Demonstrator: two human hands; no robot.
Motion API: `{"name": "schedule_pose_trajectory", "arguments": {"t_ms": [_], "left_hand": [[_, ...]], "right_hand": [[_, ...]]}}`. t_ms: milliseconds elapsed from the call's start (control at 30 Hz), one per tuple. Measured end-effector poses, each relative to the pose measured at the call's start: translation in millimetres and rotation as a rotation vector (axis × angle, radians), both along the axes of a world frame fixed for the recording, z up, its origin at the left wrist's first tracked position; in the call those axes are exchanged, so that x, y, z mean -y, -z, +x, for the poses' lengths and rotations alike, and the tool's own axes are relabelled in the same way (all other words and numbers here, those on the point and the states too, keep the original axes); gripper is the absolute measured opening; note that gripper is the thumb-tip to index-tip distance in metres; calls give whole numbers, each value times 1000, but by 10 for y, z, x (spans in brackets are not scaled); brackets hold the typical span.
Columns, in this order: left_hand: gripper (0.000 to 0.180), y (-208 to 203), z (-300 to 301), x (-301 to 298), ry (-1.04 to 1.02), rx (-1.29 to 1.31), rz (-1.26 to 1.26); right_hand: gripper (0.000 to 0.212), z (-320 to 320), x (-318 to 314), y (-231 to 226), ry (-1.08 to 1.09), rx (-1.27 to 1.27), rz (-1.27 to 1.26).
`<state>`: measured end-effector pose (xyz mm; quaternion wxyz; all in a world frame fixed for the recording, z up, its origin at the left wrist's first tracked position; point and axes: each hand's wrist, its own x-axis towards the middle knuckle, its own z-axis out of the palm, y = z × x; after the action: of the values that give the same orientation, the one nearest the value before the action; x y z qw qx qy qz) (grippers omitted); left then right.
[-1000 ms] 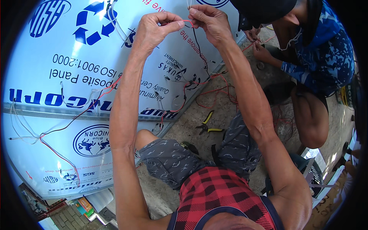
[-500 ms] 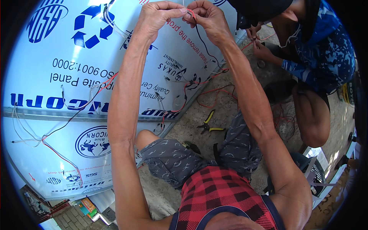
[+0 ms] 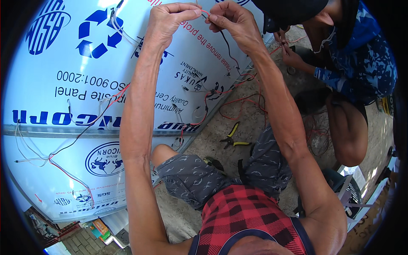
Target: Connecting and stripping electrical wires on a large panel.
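Bright light falls on a large pale panel (image 3: 42, 95) with blue print, which lies beside concrete ground (image 3: 208, 140). Over its far part, a short bend of red wire (image 3: 205, 11) spans the small gap between the two hands. The left hand (image 3: 169, 22) pinches it between thumb and forefinger; the right hand (image 3: 236, 24) pinches its other side, and a black wire (image 3: 228, 44) trails from there toward the panel's edge. Whether bare strands are twisted there is too small to tell. Wiring already crosses the panel, but some thin wires (image 3: 50, 157) end loose, so the work looks partway along. Farther out, red cable (image 3: 238, 102) loops on the ground near yellow-handled pliers (image 3: 230, 138). At right, a co-worker's hands (image 3: 293, 59) meet over another wire.
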<state>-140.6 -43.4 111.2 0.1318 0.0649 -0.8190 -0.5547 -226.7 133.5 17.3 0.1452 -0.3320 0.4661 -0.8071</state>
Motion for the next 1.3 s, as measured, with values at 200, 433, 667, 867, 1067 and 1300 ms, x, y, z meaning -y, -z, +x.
{"name": "schedule_pose_trajectory", "arguments": {"t_ms": [200, 433, 667, 867, 1067, 1300], "left_hand": [[25, -2, -9, 0, -11, 58, 182], [23, 63, -5, -16, 24, 15, 221], [23, 66, -17, -54, 19, 31, 272], [22, 67, -30, -54, 19, 19, 319], [16, -30, 27, -67, -11, 62, 171], [15, 4, 39, -59, 22, -1, -65]], "right_hand": [[12, 83, -12, -102, 307, -266, 149], [17, 197, -56, -252, 439, -443, 266], [22, 257, 28, -237, 513, -447, 272], [16, 277, 87, -189, 724, -608, 167], [11, 310, 64, -184, 598, -392, 136], [15, 213, 42, -146, 435, -213, 118]]}}
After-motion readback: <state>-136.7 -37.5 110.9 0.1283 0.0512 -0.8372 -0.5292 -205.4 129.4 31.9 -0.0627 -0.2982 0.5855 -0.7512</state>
